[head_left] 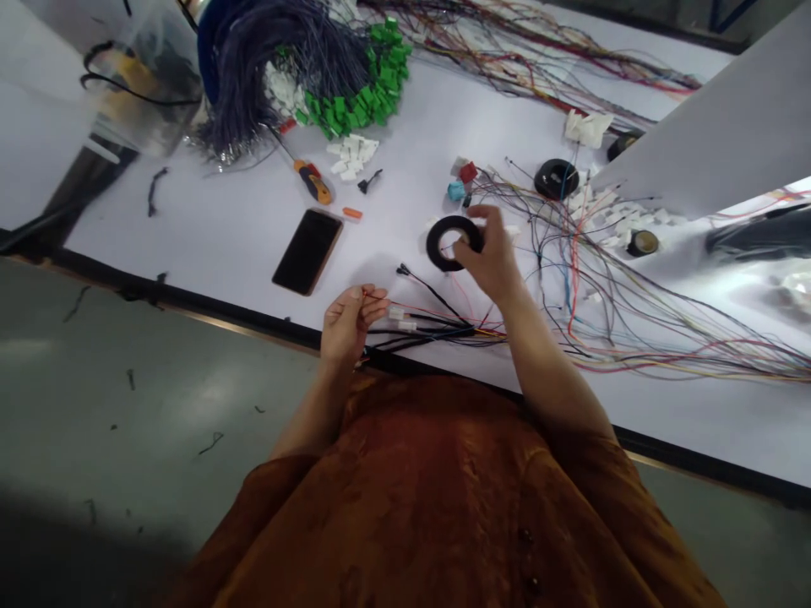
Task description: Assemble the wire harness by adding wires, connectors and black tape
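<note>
Near the table's front edge, my left hand (347, 325) pinches the end of a thin red wire (411, 306) between thumb and fingers. My right hand (491, 253) grips the right side of a black tape roll (432, 245), its thumb at the roll's hole. Between and below my hands lie white connectors (406, 325) on black sleeved cables, and a black-tipped lead (423, 280). A red connector (468, 172) and a light blue connector (455, 191) sit just beyond the roll.
A phone (307, 252), a screwdriver (312, 182) and an orange piece (352, 214) lie left of centre. Behind them is a cable bundle with green connectors (361, 105). Loose wires (672, 312) spread rightward, near another black roll (556, 179) and a large white cylinder (703, 127).
</note>
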Action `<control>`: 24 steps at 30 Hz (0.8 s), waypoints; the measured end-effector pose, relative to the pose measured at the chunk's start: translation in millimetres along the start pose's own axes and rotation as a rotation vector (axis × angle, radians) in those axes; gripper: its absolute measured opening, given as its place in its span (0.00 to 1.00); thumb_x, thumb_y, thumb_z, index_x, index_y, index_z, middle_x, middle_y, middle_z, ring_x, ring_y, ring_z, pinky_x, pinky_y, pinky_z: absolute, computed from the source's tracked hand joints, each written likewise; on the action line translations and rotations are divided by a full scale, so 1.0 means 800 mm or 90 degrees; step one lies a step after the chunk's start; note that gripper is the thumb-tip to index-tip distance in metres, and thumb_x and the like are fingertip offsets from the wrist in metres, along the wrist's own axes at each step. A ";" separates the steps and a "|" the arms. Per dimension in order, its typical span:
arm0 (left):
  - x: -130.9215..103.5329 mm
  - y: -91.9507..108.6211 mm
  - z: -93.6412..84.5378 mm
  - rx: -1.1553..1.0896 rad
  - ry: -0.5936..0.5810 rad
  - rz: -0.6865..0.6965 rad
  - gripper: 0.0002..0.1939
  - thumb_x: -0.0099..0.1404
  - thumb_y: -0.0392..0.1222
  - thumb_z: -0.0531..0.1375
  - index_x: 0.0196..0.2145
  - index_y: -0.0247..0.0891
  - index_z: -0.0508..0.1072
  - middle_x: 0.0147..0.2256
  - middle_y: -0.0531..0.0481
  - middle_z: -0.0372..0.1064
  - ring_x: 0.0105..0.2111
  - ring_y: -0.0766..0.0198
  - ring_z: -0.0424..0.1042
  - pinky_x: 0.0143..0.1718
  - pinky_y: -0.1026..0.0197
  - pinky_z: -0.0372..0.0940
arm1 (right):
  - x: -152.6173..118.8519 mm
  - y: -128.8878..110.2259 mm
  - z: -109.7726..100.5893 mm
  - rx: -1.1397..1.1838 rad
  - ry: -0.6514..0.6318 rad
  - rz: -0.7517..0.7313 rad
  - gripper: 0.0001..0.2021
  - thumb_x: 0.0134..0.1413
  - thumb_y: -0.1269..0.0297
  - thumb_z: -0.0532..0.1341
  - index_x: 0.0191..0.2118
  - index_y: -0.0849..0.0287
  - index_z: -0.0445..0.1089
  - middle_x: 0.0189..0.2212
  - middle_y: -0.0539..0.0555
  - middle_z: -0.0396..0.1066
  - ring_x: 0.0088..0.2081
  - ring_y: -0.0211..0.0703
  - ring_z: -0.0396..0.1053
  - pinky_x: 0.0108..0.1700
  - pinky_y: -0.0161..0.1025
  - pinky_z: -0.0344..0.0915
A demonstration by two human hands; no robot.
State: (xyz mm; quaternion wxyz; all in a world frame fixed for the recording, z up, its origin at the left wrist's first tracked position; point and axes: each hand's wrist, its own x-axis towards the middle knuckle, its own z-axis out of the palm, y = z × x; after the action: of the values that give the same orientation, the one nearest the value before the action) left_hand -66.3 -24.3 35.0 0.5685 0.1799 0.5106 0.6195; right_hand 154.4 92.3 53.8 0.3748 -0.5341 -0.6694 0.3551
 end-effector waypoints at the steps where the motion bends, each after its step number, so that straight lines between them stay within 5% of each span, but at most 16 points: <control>1: 0.001 0.000 0.000 0.009 -0.007 0.004 0.16 0.61 0.51 0.68 0.36 0.34 0.78 0.33 0.45 0.80 0.29 0.67 0.80 0.31 0.69 0.74 | -0.009 -0.012 0.014 0.095 -0.040 0.045 0.20 0.57 0.65 0.59 0.56 0.53 0.62 0.32 0.48 0.66 0.26 0.35 0.61 0.27 0.35 0.63; 4: 0.002 0.002 -0.001 0.031 -0.027 0.025 0.18 0.60 0.53 0.68 0.37 0.34 0.79 0.34 0.45 0.80 0.30 0.68 0.79 0.31 0.69 0.74 | -0.029 -0.039 0.056 0.305 -0.134 0.175 0.18 0.59 0.61 0.58 0.54 0.52 0.64 0.26 0.45 0.61 0.19 0.29 0.51 0.18 0.29 0.52; 8: 0.001 0.003 -0.004 0.080 -0.037 0.090 0.16 0.60 0.53 0.68 0.37 0.37 0.80 0.37 0.46 0.78 0.28 0.72 0.76 0.26 0.71 0.71 | -0.037 -0.052 0.087 0.381 -0.098 0.210 0.15 0.59 0.60 0.58 0.52 0.53 0.61 0.30 0.47 0.66 0.18 0.28 0.54 0.15 0.29 0.52; 14: -0.004 0.004 -0.004 0.168 -0.009 0.145 0.15 0.62 0.55 0.66 0.37 0.40 0.81 0.45 0.46 0.76 0.26 0.73 0.71 0.19 0.72 0.64 | -0.048 -0.052 0.103 0.205 -0.032 0.070 0.20 0.57 0.60 0.62 0.53 0.53 0.57 0.41 0.53 0.69 0.35 0.39 0.71 0.32 0.37 0.73; 19: 0.001 0.006 -0.002 0.166 -0.015 0.141 0.17 0.62 0.55 0.66 0.37 0.38 0.81 0.35 0.48 0.76 0.17 0.76 0.64 0.14 0.70 0.58 | -0.089 -0.063 0.091 0.032 -0.002 -0.044 0.23 0.61 0.61 0.60 0.59 0.53 0.55 0.49 0.58 0.67 0.49 0.49 0.71 0.50 0.48 0.73; 24: 0.007 0.013 -0.002 0.142 -0.030 0.064 0.17 0.62 0.55 0.66 0.36 0.37 0.80 0.32 0.49 0.75 0.15 0.77 0.63 0.12 0.71 0.53 | -0.152 -0.069 0.068 -0.159 -0.201 -0.146 0.20 0.61 0.63 0.61 0.59 0.48 0.64 0.42 0.58 0.68 0.41 0.49 0.71 0.41 0.46 0.73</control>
State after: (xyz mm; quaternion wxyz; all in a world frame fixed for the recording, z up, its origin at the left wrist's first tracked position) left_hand -74.6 -18.3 41.2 0.5249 0.2823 0.5531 0.5822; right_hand 99.3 -40.6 61.9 0.2345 -0.4346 -0.8147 0.3040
